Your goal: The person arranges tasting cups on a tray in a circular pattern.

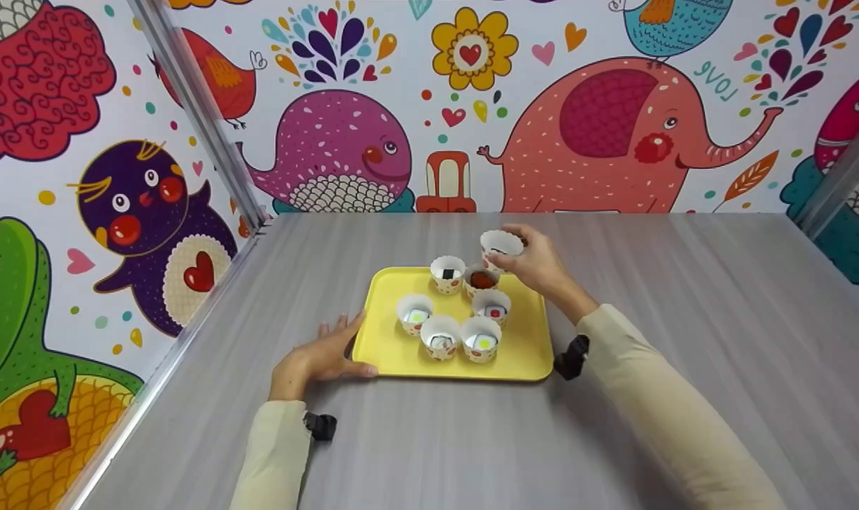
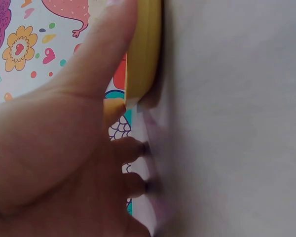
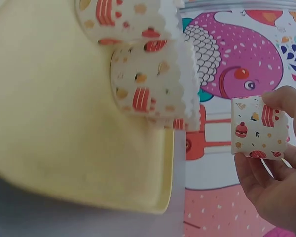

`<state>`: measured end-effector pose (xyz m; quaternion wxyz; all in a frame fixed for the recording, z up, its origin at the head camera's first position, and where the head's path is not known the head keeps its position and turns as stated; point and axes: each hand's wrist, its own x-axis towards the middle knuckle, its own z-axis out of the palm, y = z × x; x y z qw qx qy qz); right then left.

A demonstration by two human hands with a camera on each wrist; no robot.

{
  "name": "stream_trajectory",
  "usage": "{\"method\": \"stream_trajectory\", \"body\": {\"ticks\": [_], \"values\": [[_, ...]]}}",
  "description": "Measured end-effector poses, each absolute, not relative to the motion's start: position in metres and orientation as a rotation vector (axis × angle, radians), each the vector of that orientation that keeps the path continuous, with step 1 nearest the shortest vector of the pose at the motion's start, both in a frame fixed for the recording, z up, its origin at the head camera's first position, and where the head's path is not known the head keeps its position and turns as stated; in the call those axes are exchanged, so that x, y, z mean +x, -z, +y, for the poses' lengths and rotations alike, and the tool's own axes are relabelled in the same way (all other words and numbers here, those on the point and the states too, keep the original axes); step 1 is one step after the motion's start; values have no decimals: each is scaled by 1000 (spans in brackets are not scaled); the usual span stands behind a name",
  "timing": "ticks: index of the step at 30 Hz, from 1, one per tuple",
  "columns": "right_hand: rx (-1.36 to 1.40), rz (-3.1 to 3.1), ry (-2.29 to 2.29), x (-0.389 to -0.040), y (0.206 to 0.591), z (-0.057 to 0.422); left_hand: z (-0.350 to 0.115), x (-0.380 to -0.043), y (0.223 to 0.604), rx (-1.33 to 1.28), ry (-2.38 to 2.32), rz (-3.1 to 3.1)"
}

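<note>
My right hand [image 1: 541, 265] pinches a printed paper baking cup [image 1: 492, 263] between thumb and fingers, above the far right edge of a yellow tray [image 1: 383, 294]. In the right wrist view the held cup [image 3: 254, 131] shows cake and fruit prints. Several matching cups stand on the tray. One cup [image 1: 448, 283] contains a white piece with a black square; another [image 1: 481, 280] has something reddish brown inside. The others contain white pieces, some with red, yellow or green spots. My left hand [image 1: 323, 354] touches the tray's near left corner, thumb along the front edge, fingers spread.
Beneath the tray is a grey wood-grain table [image 1: 444, 439]. Cartoon-printed walls [image 1: 465, 92] rise behind it and at the sides, with a metal post [image 1: 203, 120] at the back left corner. Black straps with cameras sit on both wrists.
</note>
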<state>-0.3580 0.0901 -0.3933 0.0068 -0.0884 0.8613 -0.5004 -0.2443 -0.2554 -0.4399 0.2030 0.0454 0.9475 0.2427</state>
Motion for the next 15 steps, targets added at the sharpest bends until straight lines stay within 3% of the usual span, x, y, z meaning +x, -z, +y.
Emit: {"method": "stream_trajectory", "body": {"ticks": [15], "values": [[-320,2665,1436,-353,385,46,-256,-246,442,128,-682,2641]]}}
